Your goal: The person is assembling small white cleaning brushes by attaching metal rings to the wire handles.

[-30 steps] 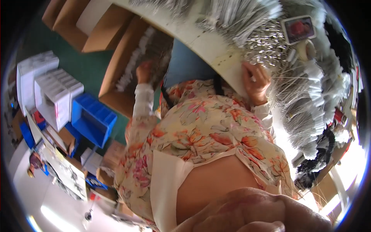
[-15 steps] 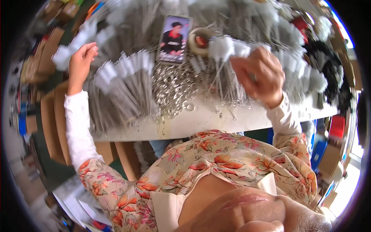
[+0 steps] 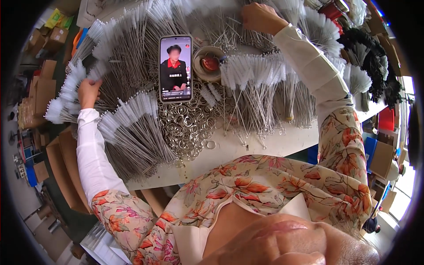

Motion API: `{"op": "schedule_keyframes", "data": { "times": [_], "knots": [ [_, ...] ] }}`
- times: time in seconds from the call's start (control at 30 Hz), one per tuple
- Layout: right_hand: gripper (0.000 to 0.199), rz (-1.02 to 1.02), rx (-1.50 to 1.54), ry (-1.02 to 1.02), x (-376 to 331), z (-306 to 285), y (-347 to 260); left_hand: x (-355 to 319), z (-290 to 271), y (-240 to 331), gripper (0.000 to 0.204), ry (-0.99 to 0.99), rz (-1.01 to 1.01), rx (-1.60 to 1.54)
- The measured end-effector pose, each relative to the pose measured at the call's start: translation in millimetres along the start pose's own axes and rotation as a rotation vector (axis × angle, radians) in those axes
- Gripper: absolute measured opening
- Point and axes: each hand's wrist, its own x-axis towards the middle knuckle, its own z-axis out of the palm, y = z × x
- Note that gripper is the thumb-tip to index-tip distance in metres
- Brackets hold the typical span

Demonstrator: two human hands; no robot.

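Observation:
At the left end of the table, my left hand point(image 3: 89, 92) is pinched together on a thin wire brush point(image 3: 99, 70), whose pale bristle head is blurred above the fingers. More white-bristled brushes lie around that hand. My right hand point(image 3: 261, 18) reaches to the far side of the table with its fingers curled down among the far brushes point(image 3: 221, 27); what its fingertips grip, if anything, is hidden. Between my arms lie a fanned bundle of brushes point(image 3: 137, 128) on the left, a heap of metal split rings point(image 3: 187, 126), and another row of brushes point(image 3: 256, 84).
A phone point(image 3: 175, 70) with a lit screen rests in the middle, beside a roll of tape point(image 3: 208, 64) with a red thing inside it. Black-bristled brushes point(image 3: 375, 66) pile up at the right. Cardboard boxes point(image 3: 66, 163) stand at the table's left.
My right hand has moved from above the near right brushes up and away to the far brushes. My left hand has lowered and closed on a brush. The view has shifted.

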Motion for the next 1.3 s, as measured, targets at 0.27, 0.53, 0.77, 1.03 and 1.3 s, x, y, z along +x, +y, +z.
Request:
{"op": "schedule_keyframes", "data": {
  "times": [0.27, 0.53, 0.77, 1.03, 1.3],
  "knots": [
    [0.023, 0.014, 0.097, -0.036, 3, 22, 10, 9, -18, -17, 0.023, -0.108, -0.055, 0.105],
    [0.014, 0.219, 1.191, 0.227, 23, -14, 17, 9, -49, -3, 0.016, 0.124, 0.027, -0.722],
    [0.024, 0.185, 0.465, 0.234, 60, 19, -3, -26, -42, 129, 0.025, -0.157, 0.167, -0.585],
    [0.025, 0.254, 0.579, 0.327, 86, 73, 21, 9, 33, 136, 0.024, -0.054, 0.623, -0.165],
    [0.023, 0.128, 0.869, 1.115, -5, -105, 24, -35, 7, 134, 0.016, -0.183, 0.137, -0.525]
  ]
}}
